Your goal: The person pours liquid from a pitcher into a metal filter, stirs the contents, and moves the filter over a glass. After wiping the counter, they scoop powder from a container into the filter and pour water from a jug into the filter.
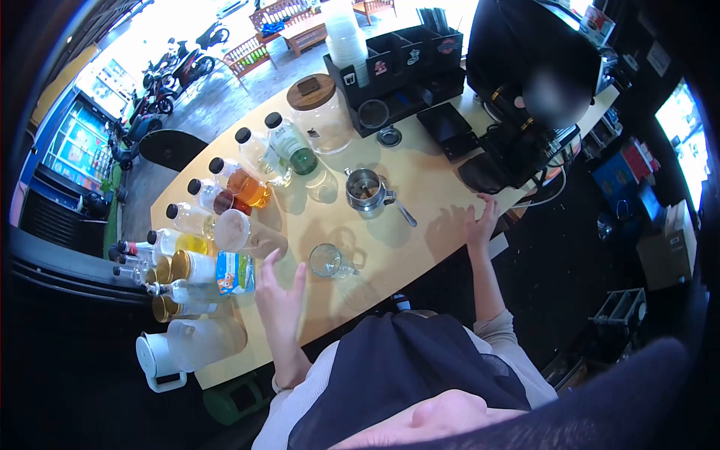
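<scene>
My left hand [277,294] is raised over the near left part of the counter, thumb and fingers apart, holding nothing. Close to it are a clear tumbler with a pale top [234,229] and a blue packet [235,273]. To its right a clear glass mug [327,259] stands on the counter, its handle toward me. Near the counter's right front edge, my right hand [482,223] has its fingers apart and is empty. Between and beyond both hands sits a metal pot [365,185] with brownish contents. A metal spoon [407,215] lies beside it.
Several bottles of coloured liquid [246,187] line the left edge of the wooden counter [420,187]. Pitchers [206,343] stand at the near left corner. A wooden-lidded jar [319,112] and black cup organizer [405,67] stand behind; a black machine [525,75] is at right.
</scene>
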Demonstrator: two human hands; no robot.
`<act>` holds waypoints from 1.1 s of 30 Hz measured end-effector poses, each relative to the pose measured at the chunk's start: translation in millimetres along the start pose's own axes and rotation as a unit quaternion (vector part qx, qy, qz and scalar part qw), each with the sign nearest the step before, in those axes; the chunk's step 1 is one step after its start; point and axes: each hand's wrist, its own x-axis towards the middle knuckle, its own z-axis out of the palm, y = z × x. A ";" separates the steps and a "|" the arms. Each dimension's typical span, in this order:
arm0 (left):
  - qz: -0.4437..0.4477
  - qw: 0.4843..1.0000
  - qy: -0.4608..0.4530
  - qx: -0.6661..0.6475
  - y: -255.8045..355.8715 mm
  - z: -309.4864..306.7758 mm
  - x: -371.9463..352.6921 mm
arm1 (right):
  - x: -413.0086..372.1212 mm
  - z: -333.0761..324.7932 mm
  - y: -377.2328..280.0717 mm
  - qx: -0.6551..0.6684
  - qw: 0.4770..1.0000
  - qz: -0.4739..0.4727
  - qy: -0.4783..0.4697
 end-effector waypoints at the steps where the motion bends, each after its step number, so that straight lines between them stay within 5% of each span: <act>1: 0.086 0.993 0.051 -0.060 19.9 6.3 4.2 | -5.9 -2.3 -6.2 -0.003 1.000 0.002 0.006; 5: 0.386 0.903 -0.061 -0.175 87.3 71.2 11.7 | -23.9 -14.7 -33.1 0.014 0.999 -0.035 -0.037; 7: 0.408 0.878 -0.110 -0.223 115.1 124.5 10.1 | -26.9 -19.2 -38.7 0.014 0.999 -0.036 -0.039; 12: 0.381 0.892 -0.174 -0.172 136.9 263.1 13.8 | -18.7 -3.5 -6.2 -0.052 0.996 -0.034 -0.059; 16: 0.390 0.902 -0.167 -0.081 131.9 310.1 13.8 | 9.3 6.8 20.0 -0.147 0.986 -0.050 -0.054; 23: 0.375 0.901 -0.213 -0.043 111.8 314.8 8.4 | 26.5 28.7 56.0 -0.200 0.977 -0.045 -0.064; 26: 0.368 0.904 -0.213 -0.044 104.9 311.2 13.2 | 25.0 25.8 63.8 -0.114 0.989 -0.062 -0.070; 33: 0.370 0.906 -0.187 -0.082 88.2 308.0 14.8 | -49.4 -8.6 16.1 -0.062 0.990 -0.046 -0.120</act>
